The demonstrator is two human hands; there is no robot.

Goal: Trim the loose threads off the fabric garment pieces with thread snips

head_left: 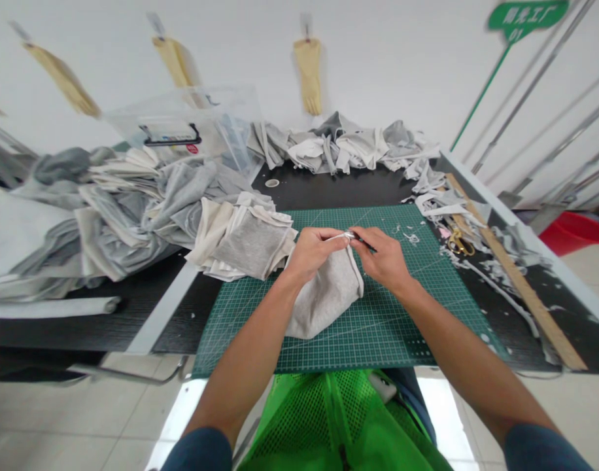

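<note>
Gray cloth [324,297], long axis forward-right toward left fingers [335,244]

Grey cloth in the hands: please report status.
Left hand pinching grey cloth by edge. Right hand at same edge, gripping small metal tool. Cloth stack close, partly on green mat.

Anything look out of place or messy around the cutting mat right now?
Yes: loose fabric scraps litter the mat right of the hands, and more offcuts lie strewn around the wooden ruler and gold-handled scissors. Nothing looks spilled or visibly damaged.
</note>
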